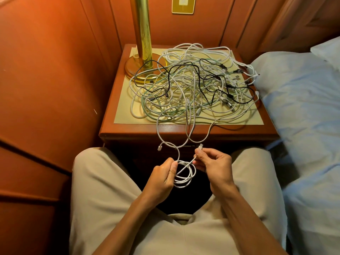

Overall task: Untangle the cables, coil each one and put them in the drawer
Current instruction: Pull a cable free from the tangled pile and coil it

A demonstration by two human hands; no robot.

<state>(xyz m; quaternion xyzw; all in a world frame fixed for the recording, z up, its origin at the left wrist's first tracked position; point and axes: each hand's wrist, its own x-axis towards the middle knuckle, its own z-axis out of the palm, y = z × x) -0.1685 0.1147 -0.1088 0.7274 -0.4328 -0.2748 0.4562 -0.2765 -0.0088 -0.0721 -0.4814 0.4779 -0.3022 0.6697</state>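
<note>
Nearest the lens, at the bottom of the frame, two bare forearms rise over a lap in pale trousers (pixel 103 190). The left hand (pixel 162 176) curls its fingers and thumb round a small white coil (pixel 184 173) of several loops, just below the frame's centre. The right hand (pixel 214 163) pinches the same cable near its plug (pixel 200 145) between thumb and fingertips, the other fingers loosely bent. A second plug end (pixel 159 148) of a white cable hangs free just left of it, and white strands climb from the hands to the tabletop.

There, in the middle of the frame, lies one big tangle of cables (pixel 193 83): mostly white, at least one pale green, at least one black; an exact count cannot be made. Several plugs stick out at its right edge.

The tangle rests on a reddish wooden nightstand (pixel 128 130) with a cream inset top. One brass lamp (pixel 142 34) stands at its upper left corner, cables lapping over its round base. Orange-brown panelled walls fill the left and top, with one brass wall plate (pixel 183 5) at the top centre. A bed in light blue sheets (pixel 303 107) runs down the right side.
</note>
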